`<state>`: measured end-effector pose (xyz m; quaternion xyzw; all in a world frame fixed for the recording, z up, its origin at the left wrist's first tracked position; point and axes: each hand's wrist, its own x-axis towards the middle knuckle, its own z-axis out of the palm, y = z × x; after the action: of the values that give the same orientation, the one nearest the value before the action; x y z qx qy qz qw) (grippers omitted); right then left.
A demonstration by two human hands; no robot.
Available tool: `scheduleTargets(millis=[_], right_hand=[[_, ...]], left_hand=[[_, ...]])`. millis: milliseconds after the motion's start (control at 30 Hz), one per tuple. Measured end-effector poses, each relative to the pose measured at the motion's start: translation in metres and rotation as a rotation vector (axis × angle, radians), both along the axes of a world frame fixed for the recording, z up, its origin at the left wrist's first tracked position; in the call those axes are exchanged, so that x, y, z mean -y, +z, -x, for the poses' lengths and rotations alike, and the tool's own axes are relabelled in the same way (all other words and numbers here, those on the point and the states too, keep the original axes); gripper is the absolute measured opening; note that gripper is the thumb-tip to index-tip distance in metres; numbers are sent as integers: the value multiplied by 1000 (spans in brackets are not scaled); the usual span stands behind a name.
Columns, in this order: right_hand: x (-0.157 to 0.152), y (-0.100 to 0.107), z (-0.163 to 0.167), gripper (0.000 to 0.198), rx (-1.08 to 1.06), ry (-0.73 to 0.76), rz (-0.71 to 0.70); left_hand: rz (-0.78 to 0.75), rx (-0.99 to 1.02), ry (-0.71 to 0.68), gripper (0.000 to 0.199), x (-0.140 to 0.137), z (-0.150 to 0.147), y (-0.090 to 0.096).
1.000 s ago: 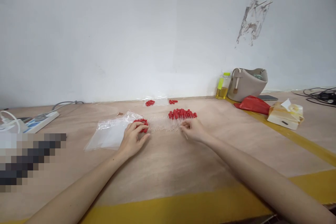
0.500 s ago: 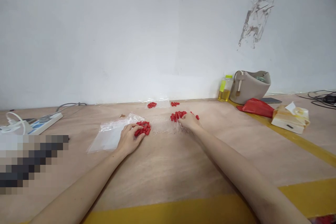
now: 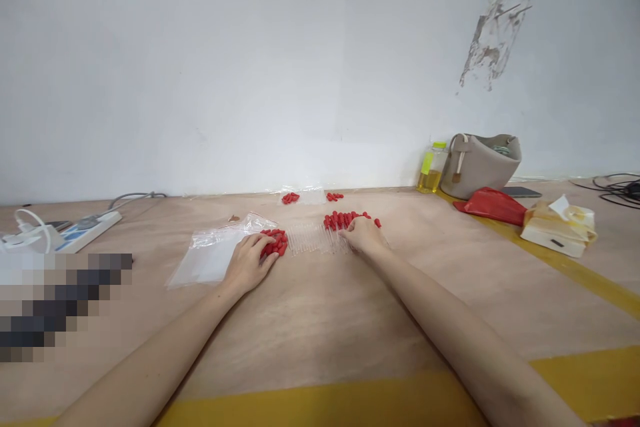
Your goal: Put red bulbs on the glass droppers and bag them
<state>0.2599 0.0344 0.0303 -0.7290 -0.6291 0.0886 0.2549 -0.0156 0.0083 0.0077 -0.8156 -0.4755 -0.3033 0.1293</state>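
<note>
Hands (image 3: 247, 263) (image 3: 366, 237), two, touch one red pile (image 3: 281, 244), one tube row (image 3: 307, 239).

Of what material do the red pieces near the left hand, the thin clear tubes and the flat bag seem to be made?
Red pieces: probably rubber or soft plastic; even colour, slight shine.
Thin clear tubes: glass or clear plastic, the table shows through; which one, I cannot tell.
Flat bag: likely thin plastic film, with glossy creases and see-through edges.

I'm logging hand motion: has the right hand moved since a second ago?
Yes. Judged against the bottle, the right hand has moved slightly forward, toward the wall, and left.
</note>
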Motion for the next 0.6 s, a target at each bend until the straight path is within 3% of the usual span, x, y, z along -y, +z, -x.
scheduleTargets(millis=[167, 300, 600], right_hand=[[0, -2, 11, 20, 33, 39, -91], [-1, -3, 30, 16, 114, 117, -32], [-14, 6, 58, 28, 119, 47, 118]], left_hand=[[-15, -74, 16, 27, -2, -6, 3], [-13, -89, 25, 25, -5, -7, 0], [-43, 5, 19, 19, -8, -6, -4]])
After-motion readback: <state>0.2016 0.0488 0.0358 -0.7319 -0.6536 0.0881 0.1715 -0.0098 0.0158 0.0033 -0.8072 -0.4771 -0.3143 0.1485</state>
